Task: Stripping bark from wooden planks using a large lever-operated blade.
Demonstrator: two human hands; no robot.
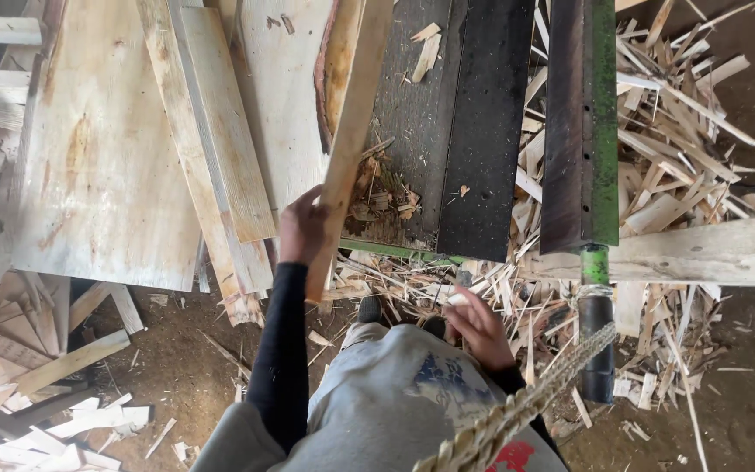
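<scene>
My left hand (301,229) was wrapped around a narrow pale wooden slat (349,144), fingers curled over its left edge near the lower end, so that the slat ran up and slightly to the right away from me. Its upper length lay across the dark metal bed of the machine (474,131), just beside a curved offcut with bark still on its edge (335,65). My right hand (480,329) hung lower, near my knee, with the fingers loosely spread and nothing in its grip; it hovered over the litter of thin wood splinters (517,306) heaped on the dirt floor (744,411).

To the left of the slat, wide pale boards (98,157) were stacked on the table, with a thinner plank (225,131) leaning across them. To the right of the machine bed stood a long bar, dark on one side and green on the other (583,122), ending in a green and black handle (596,323). A braided rope of pale fibre (517,411) crossed in front of that handle, close to me. Beyond the bar another rough plank (709,253) stretched to the right over a pile of scrap strips (675,114). My grey trousers (395,411) filled the bottom of the view.
</scene>
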